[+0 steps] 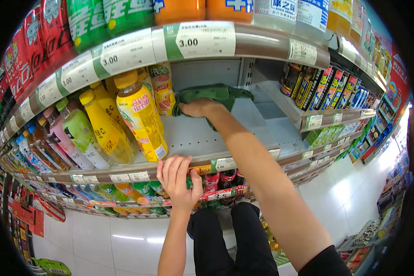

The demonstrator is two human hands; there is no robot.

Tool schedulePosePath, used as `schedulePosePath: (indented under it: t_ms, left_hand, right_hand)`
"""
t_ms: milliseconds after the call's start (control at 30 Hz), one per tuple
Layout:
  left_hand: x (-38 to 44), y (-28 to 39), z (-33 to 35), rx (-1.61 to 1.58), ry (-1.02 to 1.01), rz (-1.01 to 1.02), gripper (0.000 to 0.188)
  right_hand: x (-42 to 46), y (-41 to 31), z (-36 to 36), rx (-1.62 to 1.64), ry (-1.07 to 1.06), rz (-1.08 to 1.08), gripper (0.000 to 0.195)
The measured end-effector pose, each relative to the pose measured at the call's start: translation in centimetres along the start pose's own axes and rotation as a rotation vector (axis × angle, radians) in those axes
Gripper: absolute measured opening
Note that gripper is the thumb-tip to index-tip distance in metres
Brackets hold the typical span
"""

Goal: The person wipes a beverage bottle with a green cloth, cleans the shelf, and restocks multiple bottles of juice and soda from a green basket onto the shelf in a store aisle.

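Observation:
My right hand (196, 107) presses on a green cloth (224, 93) that lies bunched at the back of a grey metal shelf (196, 138). Part of the cloth spreads to the right of my fingers. At the shelf's front edge rests my left hand (181, 179), its fingers bent over the rail and holding no product. Just above it stands a yellow drink bottle (141, 117) with an orange-yellow cap. A slimmer yellow bottle with fruit pictures (163, 89) is behind it, close to the cloth's left end.
Left on the same shelf are yellow bottles (107, 127) and a green-and-white bottle (82, 134). An upper shelf rail (200, 41) with price tags overhangs my hands. Drink cans (310, 86) stand on the right shelf. Cola bottles (212, 181) sit below; a green bag (53, 266) lies on the floor.

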State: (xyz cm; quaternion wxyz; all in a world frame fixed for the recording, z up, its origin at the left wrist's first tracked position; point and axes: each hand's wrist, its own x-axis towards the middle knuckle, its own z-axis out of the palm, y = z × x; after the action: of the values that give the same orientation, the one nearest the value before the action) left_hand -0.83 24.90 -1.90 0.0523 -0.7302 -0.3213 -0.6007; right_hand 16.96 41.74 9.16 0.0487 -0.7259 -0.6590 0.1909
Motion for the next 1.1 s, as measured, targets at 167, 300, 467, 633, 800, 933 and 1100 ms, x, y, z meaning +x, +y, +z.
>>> schedulePosePath:
  t_ms: [167,300,467,633,800,933,1100]
  left_hand:
    - [-0.2,0.5,0.9,-0.024,-0.005,-0.002,0.033]
    - [-0.3,0.1,0.3,0.005,0.012,0.006,0.032]
    - [-0.3,0.4,0.4,0.006,-0.007,0.035,0.036]
    - [0.0,0.7,-0.5,0.081,-0.099,0.086,0.047]
    - [1.3,3.8,-2.7,0.005,-0.198,0.026,0.048]
    - [2.0,6.6,-4.9,-0.126,-0.19,0.015,0.042]
    - [2.5,12.6,-5.5,-0.494,-0.319,-0.16,0.039]
  right_hand:
    - [-2.8,2.6,0.3,-0.125,-0.074,-0.104,0.08]
    - [-9.9,2.8,1.3,-0.122,-0.06,-0.378,0.059]
    - [-15.8,4.9,2.6,0.005,0.192,-0.568,0.035]
    - [-19.4,4.3,1.3,0.326,0.244,-0.53,0.026]
    - [-21.3,7.4,3.7,0.932,0.323,-0.591,0.024]
    - [-26.8,9.1,4.3,1.684,0.14,-0.588,0.029]
    - [-32.9,14.1,7.2,2.148,0.057,-0.684,0.039]
